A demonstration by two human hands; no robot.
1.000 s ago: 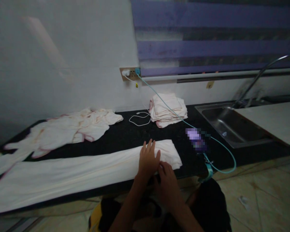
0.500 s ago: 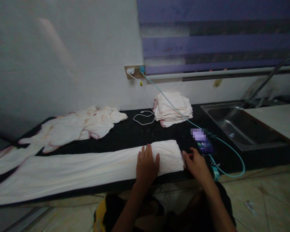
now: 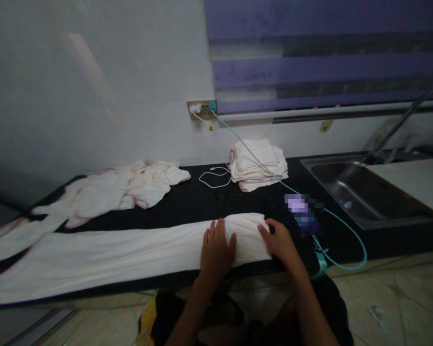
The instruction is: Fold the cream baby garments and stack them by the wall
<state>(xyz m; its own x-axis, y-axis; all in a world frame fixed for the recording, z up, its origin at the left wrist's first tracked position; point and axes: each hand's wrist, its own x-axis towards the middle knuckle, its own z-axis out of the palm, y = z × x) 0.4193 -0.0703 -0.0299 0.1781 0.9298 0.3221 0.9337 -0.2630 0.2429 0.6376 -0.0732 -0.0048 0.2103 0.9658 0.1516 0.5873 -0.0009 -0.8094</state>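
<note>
A long white cloth (image 3: 130, 252) lies along the front of the black countertop, folded into a narrow strip, its right part doubled over into a thicker section. My left hand (image 3: 216, 250) rests flat on it at the left side of that section, fingers stretched out. At the right end of the cloth, my right hand (image 3: 279, 242) has its thumb and fingers curled on the folded edge; the fingertips are partly hidden. Behind stands a stack of folded white cloths (image 3: 258, 166) with pinkish edges. A crumpled heap of similar cloths (image 3: 119, 190) spreads at the back left.
To the right of the stack lies a phone (image 3: 305, 218), partly blurred out, with a teal cable (image 3: 346, 230) running up to the wall socket (image 3: 202, 109). A white cable (image 3: 214, 186) loops beside the stack. The steel sink (image 3: 361, 192) is at the right.
My right hand has moved left from just beside the cloth's right end onto its edge and closed there. My left hand stays flat in nearly the same place.
</note>
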